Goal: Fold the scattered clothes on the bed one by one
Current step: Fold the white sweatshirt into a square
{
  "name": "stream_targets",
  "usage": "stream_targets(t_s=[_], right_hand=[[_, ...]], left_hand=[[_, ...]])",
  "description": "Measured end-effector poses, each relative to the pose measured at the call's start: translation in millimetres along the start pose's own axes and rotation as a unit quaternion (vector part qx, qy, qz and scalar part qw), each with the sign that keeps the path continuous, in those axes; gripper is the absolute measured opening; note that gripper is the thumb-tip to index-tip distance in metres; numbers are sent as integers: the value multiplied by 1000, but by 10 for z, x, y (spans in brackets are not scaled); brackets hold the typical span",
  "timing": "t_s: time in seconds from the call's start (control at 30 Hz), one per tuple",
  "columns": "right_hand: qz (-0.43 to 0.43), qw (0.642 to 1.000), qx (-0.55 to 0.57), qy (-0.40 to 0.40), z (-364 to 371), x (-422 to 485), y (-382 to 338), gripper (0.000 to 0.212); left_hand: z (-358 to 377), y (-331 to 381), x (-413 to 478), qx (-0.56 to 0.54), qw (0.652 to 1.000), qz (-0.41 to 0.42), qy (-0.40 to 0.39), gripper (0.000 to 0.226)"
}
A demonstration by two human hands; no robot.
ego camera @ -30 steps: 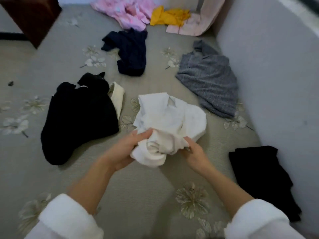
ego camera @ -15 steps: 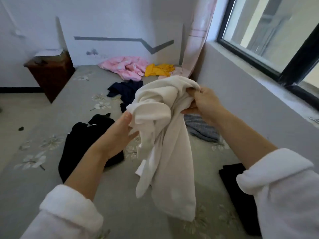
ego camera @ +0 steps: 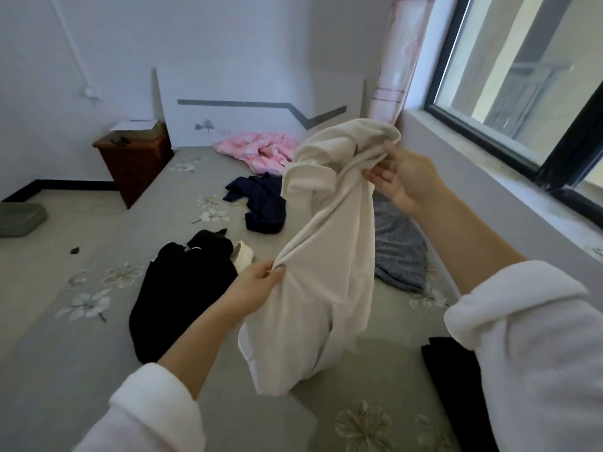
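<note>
A white garment (ego camera: 329, 256) hangs crumpled in the air above the grey floral bed (ego camera: 98, 337). My right hand (ego camera: 404, 177) grips its bunched top edge, raised high. Lower down, my left hand (ego camera: 257, 285) pinches a fold on the garment's left side. The cloth's bottom end droops to the bed surface. Scattered on the bed lie a black garment (ego camera: 182, 288), a navy garment (ego camera: 261, 203), a grey knit garment (ego camera: 398, 252), partly hidden behind the white one, and a pink garment (ego camera: 257, 151) at the far end.
A folded black cloth (ego camera: 453, 386) lies at the bed's right edge by my right sleeve. The wall and window sill (ego camera: 509, 177) run along the right. A brown nightstand (ego camera: 133, 161) stands at the far left, beside the bed. A pink curtain (ego camera: 401, 60) hangs in the corner.
Both hands lifted the white garment off the bed. My left hand then slid down its left side to a lower fold while the right kept the top raised.
</note>
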State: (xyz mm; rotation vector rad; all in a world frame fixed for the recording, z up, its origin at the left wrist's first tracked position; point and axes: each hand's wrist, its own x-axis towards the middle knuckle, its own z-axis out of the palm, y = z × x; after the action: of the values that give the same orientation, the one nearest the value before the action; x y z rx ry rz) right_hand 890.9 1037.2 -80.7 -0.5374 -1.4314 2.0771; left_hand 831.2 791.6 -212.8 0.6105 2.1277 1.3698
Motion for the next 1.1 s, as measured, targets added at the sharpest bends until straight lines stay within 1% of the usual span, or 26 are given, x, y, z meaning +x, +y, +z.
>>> stream_targets(t_s=[0.03,0.1,0.17,0.2,0.23,0.27,0.3,0.33,0.37,0.4,0.43,0.47,0.5,0.53,0.57,0.6,0.63,0.7,0.77,0.83,0.93,0.97,1.0,1.03,1.07,1.1], right_hand=[[8,1000,-18,-18,-77,19,-11,20],[8,993,-107,-39,-205,-18,36,22],[30,974,-209,-78,-290,-177,179,18],[60,957,-260,-112,-328,-275,284,15],[95,931,-316,-156,-373,-377,392,12],[129,892,-381,-207,-415,-483,492,15],[161,847,-436,-259,-449,-588,588,23],[191,804,-474,-304,-465,-702,678,37],[218,772,-495,-333,-469,-804,774,55],[235,756,-503,-347,-453,-911,876,74],[237,752,-509,-344,-423,-1011,1000,88],[214,758,-523,-326,-382,-1095,1128,92],[171,776,-531,-295,-358,-1125,1265,84],[111,805,-523,-255,-332,-1120,1378,61],[64,842,-497,-200,-321,-1071,1438,31],[39,880,-451,-144,-320,-988,1432,6],[27,910,-401,-100,-323,-883,1353,13],[19,942,-334,-43,-329,-664,1055,26],[-1,947,-318,-38,-295,-478,736,28],[-22,940,-335,-61,-228,-336,539,26],[-61,935,-342,-72,-58,-219,394,44],[-75,934,-339,-81,3,-192,351,48],[-92,932,-339,-92,66,-167,312,50],[-108,925,-349,-104,124,-143,269,50],[-123,917,-363,-113,170,-125,214,50],[-136,906,-385,-113,192,-96,162,50]], left_hand=[[-17,120,20,-14,1000,2,9,24],[-16,335,102,-20,1000,5,19,27],[29,532,205,-34,999,-1,17,31],[61,610,266,-36,999,-5,17,32],[99,674,334,-32,999,-14,20,31],[139,733,398,-33,999,-27,28,27],[175,771,461,-43,997,-46,39,22],[206,792,521,-61,994,-69,53,18],[234,801,571,-81,990,-92,66,13],[252,796,609,-104,986,-111,72,13],[271,789,644,-128,981,-127,73,16],[293,790,673,-150,977,-136,71,16],[320,797,695,-167,974,-140,67,12],[339,803,706,-181,971,-143,65,10],[345,810,710,-190,969,-143,60,11],[322,810,708,-199,969,-138,54,12],[285,802,700,-210,968,-127,47,13],[193,781,649,-217,971,-92,24,20],[148,747,524,-186,980,-70,16,31],[174,692,323,-148,988,-41,-24,37],[297,538,44,-53,991,27,-117,63],[354,477,-8,-9,991,48,-127,68],[410,412,-25,39,990,65,-117,64],[460,381,-37,78,989,74,-98,55],[457,351,-10,87,992,66,-70,44],[415,363,13,60,996,40,-44,35]])
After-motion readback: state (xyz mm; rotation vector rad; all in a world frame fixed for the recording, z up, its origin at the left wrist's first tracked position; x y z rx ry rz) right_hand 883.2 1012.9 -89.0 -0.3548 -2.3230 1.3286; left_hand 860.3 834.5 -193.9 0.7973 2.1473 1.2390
